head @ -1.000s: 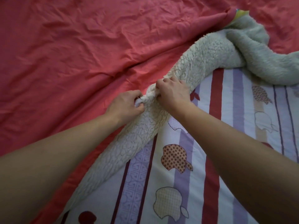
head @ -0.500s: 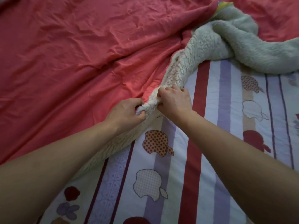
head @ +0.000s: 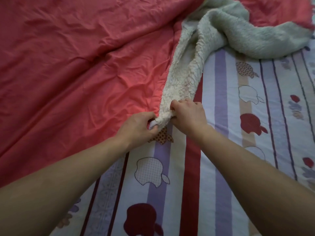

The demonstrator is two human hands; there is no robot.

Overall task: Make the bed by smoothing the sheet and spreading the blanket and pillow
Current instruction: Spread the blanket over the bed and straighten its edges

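Here, left hand (head: 136, 125) and right hand (head: 189, 114) gripping blanket (head: 180, 86) edge, blanket stretching away.

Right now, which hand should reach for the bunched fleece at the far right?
Right, probably. The right hand grips the blanket edge on the striped sheet side, nearer that bunched fleece; the left hand holds the edge's near end and can anchor it.
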